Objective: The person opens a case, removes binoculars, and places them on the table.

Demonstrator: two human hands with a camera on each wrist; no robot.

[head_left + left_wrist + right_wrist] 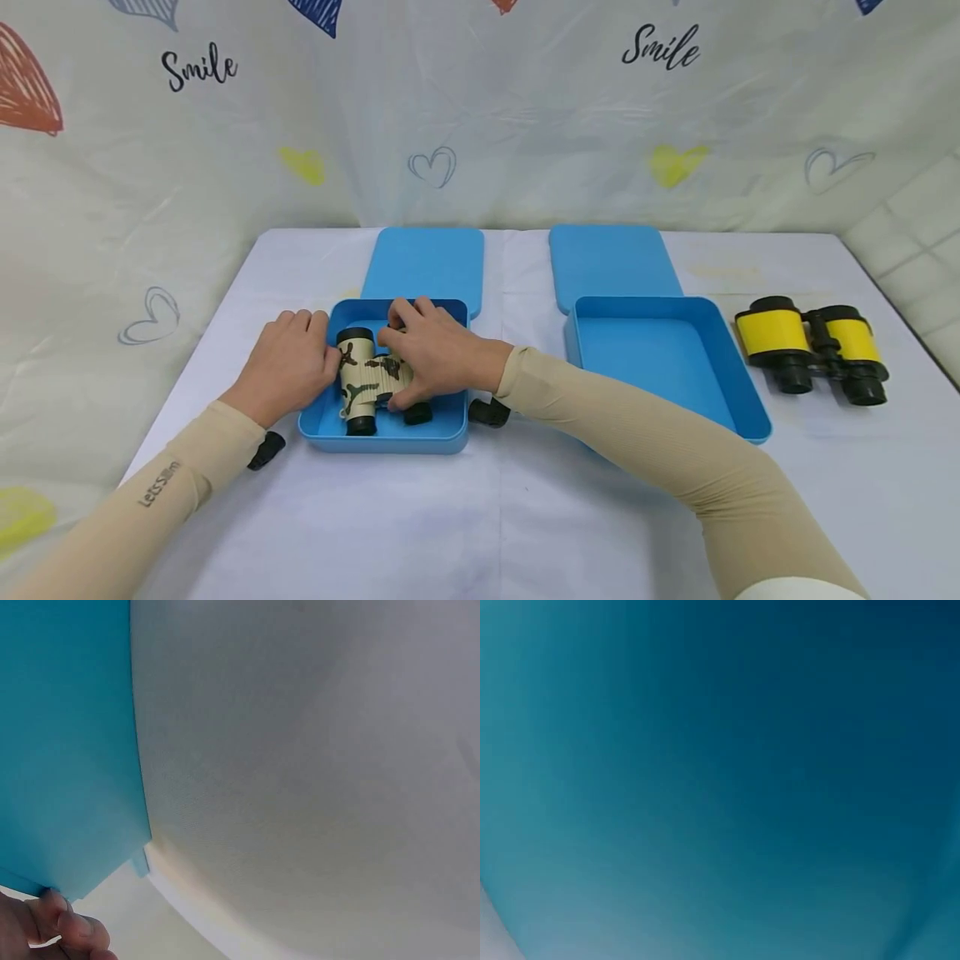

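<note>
A pair of camouflage binoculars point(358, 379) with black ends lies in the left blue box point(382, 446). My right hand point(442, 346) grips its right barrel from above, with fingers spread over the far side and the thumb toward the near side. That barrel is mostly hidden under the hand. At the left rim of the same box, my left hand point(288, 362) holds the wall, its thumb side close beside the binoculars. Curled fingers point(73, 924) show at the box's edge in the left wrist view. Blurred blue box wall point(720, 780) fills the right wrist view.
Behind the left box lies a flat blue lid point(427, 262); a second lid point(615, 258) lies behind the right blue box point(660, 350). Yellow and black binoculars point(813, 350) rest at the far right. My right forearm crosses the right box's near corner.
</note>
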